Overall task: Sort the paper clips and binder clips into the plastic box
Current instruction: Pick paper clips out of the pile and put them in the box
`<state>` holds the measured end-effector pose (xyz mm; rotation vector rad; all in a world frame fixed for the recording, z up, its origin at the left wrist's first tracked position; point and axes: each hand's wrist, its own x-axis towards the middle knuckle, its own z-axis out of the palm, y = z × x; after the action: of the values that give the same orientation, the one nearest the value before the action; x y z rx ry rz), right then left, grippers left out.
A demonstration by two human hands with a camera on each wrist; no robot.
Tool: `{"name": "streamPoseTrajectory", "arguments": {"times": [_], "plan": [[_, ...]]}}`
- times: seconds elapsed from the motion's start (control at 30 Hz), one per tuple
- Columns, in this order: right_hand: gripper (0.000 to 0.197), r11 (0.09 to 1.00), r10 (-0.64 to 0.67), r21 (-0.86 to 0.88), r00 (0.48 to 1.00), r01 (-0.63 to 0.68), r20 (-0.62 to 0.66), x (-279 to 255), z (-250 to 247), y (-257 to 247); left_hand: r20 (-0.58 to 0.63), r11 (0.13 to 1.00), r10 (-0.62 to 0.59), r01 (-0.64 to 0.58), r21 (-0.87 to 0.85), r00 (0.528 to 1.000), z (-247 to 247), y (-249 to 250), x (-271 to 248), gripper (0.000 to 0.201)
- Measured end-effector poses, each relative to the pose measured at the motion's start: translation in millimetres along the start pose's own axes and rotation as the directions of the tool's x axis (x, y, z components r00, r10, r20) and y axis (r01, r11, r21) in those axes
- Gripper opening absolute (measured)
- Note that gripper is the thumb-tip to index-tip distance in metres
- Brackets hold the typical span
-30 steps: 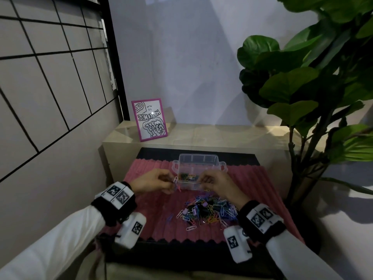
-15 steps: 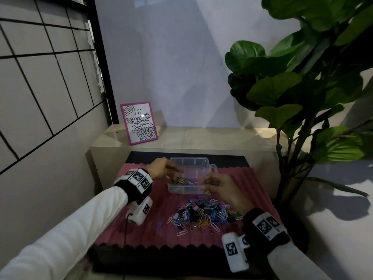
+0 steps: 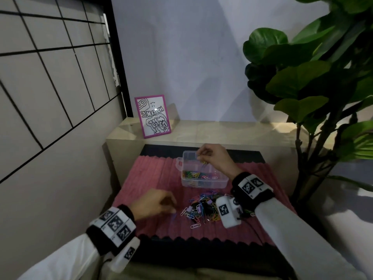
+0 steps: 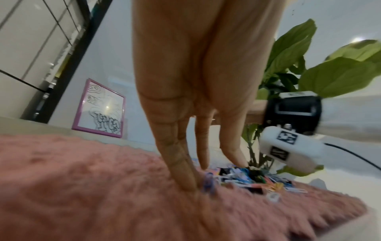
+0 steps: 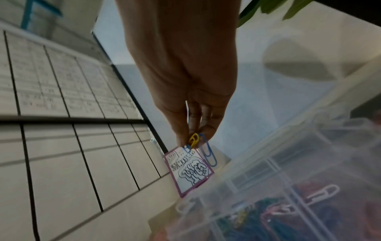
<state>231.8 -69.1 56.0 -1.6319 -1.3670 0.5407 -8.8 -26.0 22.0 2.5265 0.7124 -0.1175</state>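
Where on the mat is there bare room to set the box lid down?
Bare pink mat lies left of the plastic box, beyond the left hand. It is crowded in front of the box, where the clip pile spreads.

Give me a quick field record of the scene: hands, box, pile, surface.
right hand: pinches a blue paper clip and a yellow paper clip above the plastic box
left hand: fingertips down on the pink mat at a blue clip, left of the pile
box: open, coloured clips inside
clip pile: on the mat, in front of the box
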Motion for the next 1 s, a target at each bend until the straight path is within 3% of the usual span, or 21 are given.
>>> {"name": "streamPoseTrajectory", "arguments": {"times": [0.07, 0.2, 0.37, 0.47, 0.57, 0.63, 0.77, 1.0], "plan": [[0.008, 0.991, -0.008, -0.132, 1.000, 0.008, 0.001, 11, 9, -2, 0.005, 0.999, 0.017, -0.017, 0.039, 1.000, 12, 10, -3, 0.042], [0.020, 0.894, 0.011, -0.446, 0.992, 0.048, 0.128, 13, 19, 2, 0.016, 0.994, -0.039, 0.037, 0.102, 0.999, 29, 24, 14, 0.060], [0.024, 0.831, -0.071, -0.528, 0.975, 0.174, 0.210, -8, 16, 5, 0.035, 0.983, -0.157, 0.153, 0.102, 0.987, 43, 37, 39, 0.073], [0.019, 0.818, -0.126, -0.506, 0.944, 0.273, 0.305, -25, 18, 0, -0.001, 0.986, -0.152, 0.151, 0.073, 0.988, 45, 36, 44, 0.066], [0.018, 0.783, -0.057, -0.501, 0.844, 0.369, 0.533, -43, 23, -6, -0.035, 0.997, -0.071, 0.071, 0.016, 0.997, 38, 29, 44, 0.045], [0.019, 0.773, 0.034, -0.515, 0.786, 0.372, 0.618, -48, 30, -5, -0.017, 0.997, -0.066, 0.065, -0.032, 0.998, 29, 24, 40, 0.035], [0.027, 0.770, 0.104, -0.553, 0.792, 0.319, 0.602, -44, 35, -3, 0.004, 0.984, -0.080, 0.079, -0.159, 0.997, 16, 9, 35, 0.024], [0.026, 0.746, 0.183, -0.592, 0.760, 0.306, 0.624, -42, 35, -3, -0.002, 0.963, -0.068, 0.065, -0.262, 0.998, 7, -4, 25, 0.032]]}}
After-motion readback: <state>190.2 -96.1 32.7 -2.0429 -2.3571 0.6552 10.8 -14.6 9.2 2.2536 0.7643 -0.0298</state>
